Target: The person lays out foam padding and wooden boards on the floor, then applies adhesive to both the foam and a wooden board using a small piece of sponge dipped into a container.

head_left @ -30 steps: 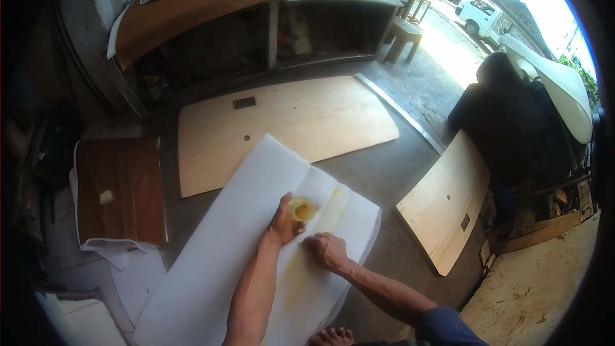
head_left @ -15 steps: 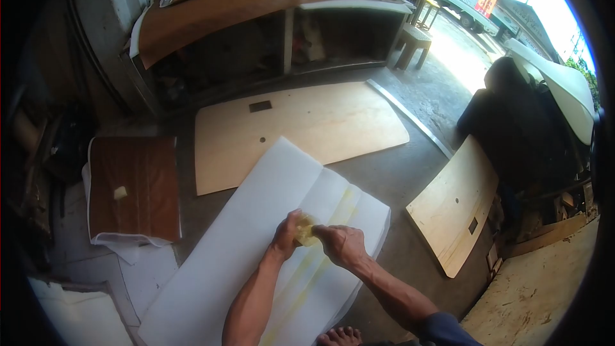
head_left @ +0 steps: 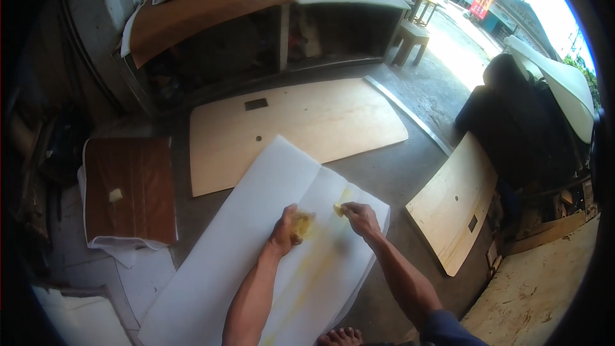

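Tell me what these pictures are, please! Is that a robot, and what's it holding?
No robot here: those are a person's two bare hands. The person wears a camera on their head, so every picture looks forward and down, almost as their eyes would.

The left hand holds a small, see-through yellowish cup. The right hand pinches a little pale-yellow piece; what it's made of, I can't tell.

Below them lies a long, white, soft-looking sheet with yellow streaks. Also on the floor are a big, pale wooden panel with holes cut in it and, at the left, a brown, roughly rectangular piece with white edges.
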`<move>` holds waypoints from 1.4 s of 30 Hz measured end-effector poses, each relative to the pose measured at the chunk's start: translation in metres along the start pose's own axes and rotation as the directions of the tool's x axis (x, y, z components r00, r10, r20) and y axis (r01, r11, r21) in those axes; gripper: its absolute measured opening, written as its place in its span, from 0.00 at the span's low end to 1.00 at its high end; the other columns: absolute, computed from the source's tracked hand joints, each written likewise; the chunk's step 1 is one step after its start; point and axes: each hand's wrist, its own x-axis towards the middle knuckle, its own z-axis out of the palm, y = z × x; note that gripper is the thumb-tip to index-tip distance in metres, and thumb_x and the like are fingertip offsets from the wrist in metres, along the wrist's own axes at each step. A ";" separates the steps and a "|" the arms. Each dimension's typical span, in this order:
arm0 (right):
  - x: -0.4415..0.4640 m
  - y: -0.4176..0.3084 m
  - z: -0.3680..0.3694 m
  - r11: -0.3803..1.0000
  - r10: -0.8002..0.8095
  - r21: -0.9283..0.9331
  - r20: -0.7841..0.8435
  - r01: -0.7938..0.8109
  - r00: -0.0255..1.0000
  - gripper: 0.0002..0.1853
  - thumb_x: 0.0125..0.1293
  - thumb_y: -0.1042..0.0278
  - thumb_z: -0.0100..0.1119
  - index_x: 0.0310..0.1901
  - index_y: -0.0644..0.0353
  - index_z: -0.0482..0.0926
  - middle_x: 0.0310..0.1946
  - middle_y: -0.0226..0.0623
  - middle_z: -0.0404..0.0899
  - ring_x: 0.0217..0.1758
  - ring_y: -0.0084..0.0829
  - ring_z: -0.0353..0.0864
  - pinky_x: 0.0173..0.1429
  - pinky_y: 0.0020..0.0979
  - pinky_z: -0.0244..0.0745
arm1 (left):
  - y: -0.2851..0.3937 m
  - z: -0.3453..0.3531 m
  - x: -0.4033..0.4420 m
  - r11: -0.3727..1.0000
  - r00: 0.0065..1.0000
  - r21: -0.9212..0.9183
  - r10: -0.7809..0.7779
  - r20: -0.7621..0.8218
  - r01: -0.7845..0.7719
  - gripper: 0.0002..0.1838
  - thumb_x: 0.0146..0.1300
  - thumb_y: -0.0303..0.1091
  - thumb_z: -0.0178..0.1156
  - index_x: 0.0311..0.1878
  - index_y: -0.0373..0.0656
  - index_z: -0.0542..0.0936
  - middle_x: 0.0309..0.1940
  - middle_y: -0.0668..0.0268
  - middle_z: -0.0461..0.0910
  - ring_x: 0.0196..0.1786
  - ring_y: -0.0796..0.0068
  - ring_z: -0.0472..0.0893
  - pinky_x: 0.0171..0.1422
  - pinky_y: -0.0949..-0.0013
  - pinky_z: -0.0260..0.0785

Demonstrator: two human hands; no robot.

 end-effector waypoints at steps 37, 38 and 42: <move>-0.061 0.006 0.033 0.823 -0.279 -0.502 0.050 0.266 0.959 0.12 0.68 0.62 0.50 0.44 0.47 0.85 0.31 0.44 0.85 0.34 0.49 0.86 0.38 0.49 0.78 | 0.000 -0.011 0.013 0.993 0.995 -0.120 -0.002 0.101 0.015 0.35 0.65 0.72 0.42 0.51 0.48 0.76 0.51 0.59 0.83 0.30 0.80 0.76 0.19 0.76 0.61; -0.051 0.015 0.028 0.805 -0.228 -0.551 0.052 0.219 0.972 0.13 0.68 0.62 0.50 0.43 0.47 0.85 0.30 0.43 0.85 0.33 0.48 0.86 0.38 0.49 0.78 | -0.001 -0.011 0.013 0.992 0.995 -0.124 0.002 0.103 0.011 0.35 0.65 0.72 0.42 0.51 0.48 0.76 0.51 0.59 0.83 0.30 0.80 0.76 0.19 0.76 0.61; -0.112 0.039 0.062 0.733 -0.336 -0.508 0.307 0.452 0.890 0.13 0.67 0.61 0.50 0.46 0.46 0.84 0.32 0.42 0.86 0.33 0.48 0.86 0.37 0.48 0.78 | 0.002 -0.014 0.021 0.991 0.991 -0.134 0.002 0.136 0.017 0.35 0.64 0.72 0.43 0.51 0.47 0.76 0.50 0.60 0.83 0.31 0.79 0.77 0.19 0.77 0.60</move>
